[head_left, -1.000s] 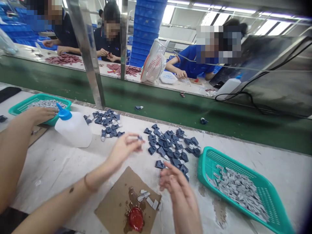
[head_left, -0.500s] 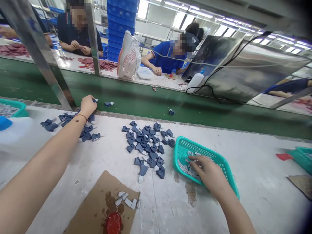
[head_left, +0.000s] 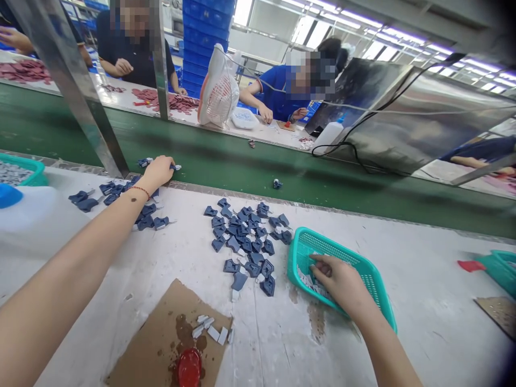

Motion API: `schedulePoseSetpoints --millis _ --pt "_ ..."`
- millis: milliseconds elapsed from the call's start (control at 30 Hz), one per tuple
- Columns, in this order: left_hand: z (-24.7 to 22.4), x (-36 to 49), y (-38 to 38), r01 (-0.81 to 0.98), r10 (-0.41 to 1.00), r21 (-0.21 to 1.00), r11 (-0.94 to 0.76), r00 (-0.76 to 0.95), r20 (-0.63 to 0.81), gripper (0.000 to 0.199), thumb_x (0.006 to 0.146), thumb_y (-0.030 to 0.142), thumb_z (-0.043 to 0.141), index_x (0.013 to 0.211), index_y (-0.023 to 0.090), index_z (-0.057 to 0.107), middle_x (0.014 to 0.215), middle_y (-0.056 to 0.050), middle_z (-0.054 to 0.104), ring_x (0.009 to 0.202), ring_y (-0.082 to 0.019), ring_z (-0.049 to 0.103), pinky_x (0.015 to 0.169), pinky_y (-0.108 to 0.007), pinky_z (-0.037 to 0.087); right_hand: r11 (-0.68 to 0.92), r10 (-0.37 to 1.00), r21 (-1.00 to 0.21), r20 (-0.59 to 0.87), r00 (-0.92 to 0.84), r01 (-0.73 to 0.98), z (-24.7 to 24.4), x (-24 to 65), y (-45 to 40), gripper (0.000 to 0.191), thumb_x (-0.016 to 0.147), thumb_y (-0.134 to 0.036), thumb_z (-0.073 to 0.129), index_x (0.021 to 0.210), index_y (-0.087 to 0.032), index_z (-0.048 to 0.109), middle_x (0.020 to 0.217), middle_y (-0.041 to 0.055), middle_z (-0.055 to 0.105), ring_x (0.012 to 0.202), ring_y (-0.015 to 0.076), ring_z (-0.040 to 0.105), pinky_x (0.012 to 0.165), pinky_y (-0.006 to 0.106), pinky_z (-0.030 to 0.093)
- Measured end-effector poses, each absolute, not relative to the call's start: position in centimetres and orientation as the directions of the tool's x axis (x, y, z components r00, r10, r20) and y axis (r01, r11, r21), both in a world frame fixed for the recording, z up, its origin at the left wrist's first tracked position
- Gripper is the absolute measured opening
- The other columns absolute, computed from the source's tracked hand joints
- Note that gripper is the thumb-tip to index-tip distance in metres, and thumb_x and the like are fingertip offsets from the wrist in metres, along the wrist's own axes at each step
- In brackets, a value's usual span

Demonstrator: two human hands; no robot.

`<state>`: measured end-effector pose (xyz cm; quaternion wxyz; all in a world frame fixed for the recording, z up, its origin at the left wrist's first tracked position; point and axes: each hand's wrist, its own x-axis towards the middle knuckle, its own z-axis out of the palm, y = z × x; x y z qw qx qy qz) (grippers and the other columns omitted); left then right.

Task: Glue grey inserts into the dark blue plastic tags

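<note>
At the near edge of the green belt (head_left: 209,167), my left hand (head_left: 160,171) is closed around a dark blue piece with a light end (head_left: 175,167). My right hand (head_left: 336,277) reaches into a teal basket (head_left: 296,252) of small grey-white pieces (head_left: 308,280), fingers curled down; what they pinch is too small to make out. Between my hands lies a spread pile of dark blue pieces (head_left: 244,229), and a second pile (head_left: 145,221) sits partly under my left forearm. Loose grey-white pieces (head_left: 213,332) rest on brown cardboard (head_left: 161,328) beside a red dish (head_left: 189,367).
A metal post (head_left: 86,102) rises at the left by a white bottle (head_left: 36,215) and another teal basket (head_left: 38,171). Across the belt, several people work near reddish pieces (head_left: 181,103). A third teal basket (head_left: 497,271) is at the right.
My left hand has moved right along the belt's edge with the dark blue piece. Pieces on the belt have shifted left. My right hand stays in the basket, slightly turned.
</note>
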<state>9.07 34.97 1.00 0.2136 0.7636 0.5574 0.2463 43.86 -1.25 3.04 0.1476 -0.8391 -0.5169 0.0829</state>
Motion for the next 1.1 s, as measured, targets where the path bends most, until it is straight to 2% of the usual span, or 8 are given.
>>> schedulePoseSetpoints --millis 100,200,300,400,500,733,900,1100 --pt "2.0 9.7 33.1 0.616 0.971 0.751 -0.239 0.173 0.167 0.013 0.084 0.019 0.063 0.094 0.012 0.065 0.106 -0.011 0.067 0.103 -0.027 0.064 0.095 -0.045 0.047 -0.404 0.884 -0.396 0.064 0.464 0.824 4.2 42.1 -2.4 0.032 0.081 -0.041 0.053 0.092 -0.019 0.073 0.085 0.0097 0.073 0.074 0.0256 0.068 0.062 0.035 0.054" --pt "3.3 10.6 29.9 0.411 0.983 0.895 -0.172 0.123 0.132 0.015 0.084 0.017 0.057 0.097 0.012 0.062 0.096 -0.01 0.068 0.079 -0.02 0.07 0.077 -0.035 0.056 -0.342 0.889 -0.5 0.102 0.446 0.796 4.8 38.5 -3.9 0.032 0.086 -0.046 0.053 0.091 -0.022 0.072 0.096 0.009 0.073 0.087 0.0254 0.068 0.066 0.032 0.055" --pt "4.5 10.8 25.4 0.215 0.982 0.971 -0.105 0.178 0.066 0.016 0.084 0.019 0.059 0.098 0.012 0.061 0.088 -0.007 0.069 0.074 -0.016 0.071 0.072 -0.029 0.058 -0.192 0.916 -0.658 0.148 0.374 0.728 3.6 33.9 -5.1 0.023 0.087 -0.041 0.058 0.092 -0.022 0.071 0.094 0.0077 0.072 0.086 0.0225 0.068 0.07 0.031 0.056" --pt "5.5 10.0 20.4 0.057 0.955 0.998 0.003 0.295 -0.02 0.016 0.081 0.021 0.064 0.095 0.013 0.063 0.086 -0.005 0.07 0.075 -0.016 0.071 0.075 -0.03 0.059 -0.151 0.916 -0.64 0.196 0.349 0.754 1.1 30.2 -6.1 0.017 0.09 -0.034 0.056 0.091 -0.022 0.069 0.092 0.006 0.07 0.082 0.0192 0.068 0.07 0.029 0.055" --pt "6.1 8.7 16.1 -0.081 0.896 0.98 0.184 0.423 -0.134 0.018 0.079 0.022 0.07 0.094 0.015 0.064 0.09 -0.004 0.069 0.074 -0.016 0.07 0.076 -0.03 0.058 -0.161 0.904 -0.579 0.239 0.355 0.799 -1.1 28.5 -7.3 0.017 0.092 -0.032 0.054 0.088 -0.022 0.067 0.092 0.006 0.069 0.086 0.0199 0.067 0.074 0.031 0.054" --pt "6.3 7.0 11.0 -0.078 0.796 0.919 0.386 0.531 -0.289 0.021 0.075 0.025 0.075 0.091 0.019 0.062 0.1 -0.006 0.073 0.076 -0.019 0.073 0.076 -0.034 0.057 -0.161 0.907 -0.503 0.263 0.327 0.849 -1.8 28.5 -9.8 0.014 0.093 -0.03 0.054 0.098 -0.022 0.065 0.101 0.0077 0.069 0.097 0.023 0.065 0.087 0.037 0.051" --pt "5.2 5.3 8.2 -0.094 0.712 0.83 0.55 0.572 -0.407 0.022 0.075 0.026 0.077 0.087 0.02 0.059 0.102 -0.008 0.076 0.079 -0.02 0.074 0.073 -0.031 0.057 -0.197 0.915 -0.422 0.244 0.32 0.885 -1.4 28.8 -9.9 0.022 0.094 -0.036 0.052 0.106 -0.021 0.063 0.103 0.0087 0.069 0.094 0.0237 0.067 0.083 0.037 0.054" --pt "3.8 2.9 5.3 -0.076 0.646 0.756 0.65 0.579 -0.497 0.018 0.083 0.034 0.071 0.091 0.02 0.063 0.112 -0.008 0.074 0.088 -0.02 0.073 0.075 -0.026 0.057 -0.143 0.952 -0.377 0.201 0.232 0.915 -0.9 29.2 -9.1 0.023 0.096 -0.034 0.048 0.098 -0.021 0.066 0.097 0.0079 0.068 0.091 0.0223 0.068 0.077 0.033 0.053"
